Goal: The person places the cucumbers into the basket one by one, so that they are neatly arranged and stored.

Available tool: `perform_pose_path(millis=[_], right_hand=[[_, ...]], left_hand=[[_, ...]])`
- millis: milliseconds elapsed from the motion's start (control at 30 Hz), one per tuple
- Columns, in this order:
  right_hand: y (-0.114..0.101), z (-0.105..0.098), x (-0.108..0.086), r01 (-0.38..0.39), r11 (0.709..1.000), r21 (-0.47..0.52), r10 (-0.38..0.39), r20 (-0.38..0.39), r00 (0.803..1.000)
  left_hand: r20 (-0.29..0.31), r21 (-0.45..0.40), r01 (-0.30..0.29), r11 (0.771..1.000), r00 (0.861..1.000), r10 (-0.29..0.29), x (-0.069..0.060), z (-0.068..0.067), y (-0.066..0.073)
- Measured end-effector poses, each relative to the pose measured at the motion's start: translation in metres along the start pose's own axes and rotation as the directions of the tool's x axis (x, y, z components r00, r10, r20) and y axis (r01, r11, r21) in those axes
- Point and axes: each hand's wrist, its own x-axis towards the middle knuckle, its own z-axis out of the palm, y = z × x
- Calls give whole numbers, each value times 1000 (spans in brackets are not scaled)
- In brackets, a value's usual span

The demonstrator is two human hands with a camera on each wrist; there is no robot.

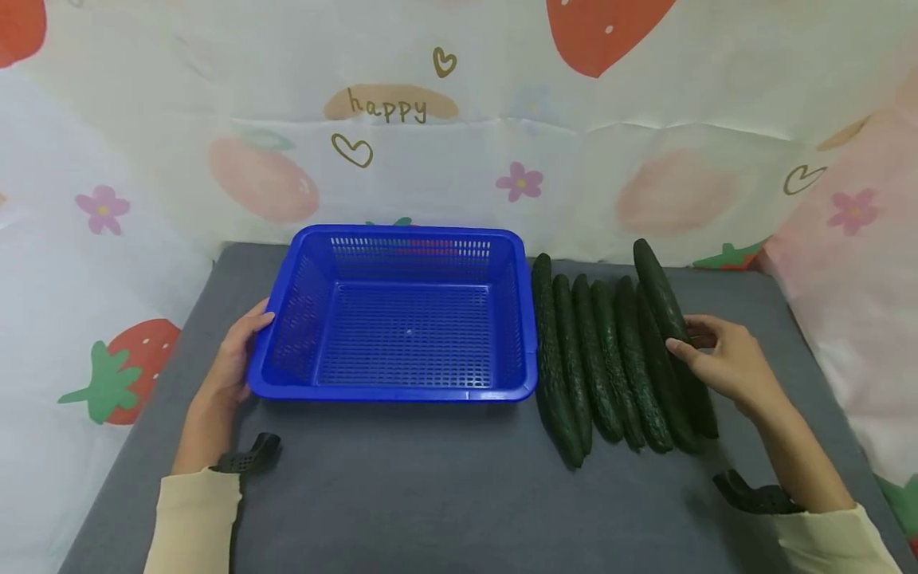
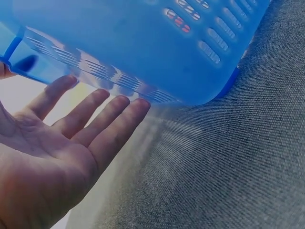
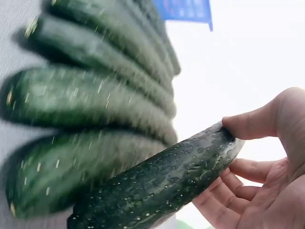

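Observation:
My right hand (image 1: 724,359) pinches a dark green cucumber (image 1: 660,291) between thumb and fingers. In the head view this cucumber lies aslant over the right end of a row of cucumbers (image 1: 552,359); its upper end stands out beyond the others. The right wrist view shows the thumb on one side of the held cucumber (image 3: 162,183) and fingers on the other. At the left, my left hand (image 1: 237,351) touches the side of a blue plastic basket (image 1: 394,393). Its fingers (image 2: 114,124) extend nearly straight against the slotted outer wall, with the thumb by the rim.
The basket's slotted floor (image 1: 409,335) shows, with nothing lying on it. Its right rim is close beside the leftmost cucumber. A grey cloth (image 1: 430,494) covers the table, and a printed curtain (image 1: 459,175) hangs behind its back edge.

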Motion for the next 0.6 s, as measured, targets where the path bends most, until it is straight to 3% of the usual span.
perform_pose_path(millis=[100, 333, 600], right_hand=[[-13, 2, 2, 23, 1000, 10, -23, 7, 1000], [-39, 9, 1, 100, 994, 39, -100, -6, 995], [-65, 15, -3, 128, 987, 97, -132, 37, 991]], left_hand=[[9, -13, -20, 1000, 1000, 20, -3, 0, -1], [34, 11, -2, 1000, 999, 2, -4, -1, 3], [39, -19, 3, 1000, 999, -2, -3, -1, 2]])
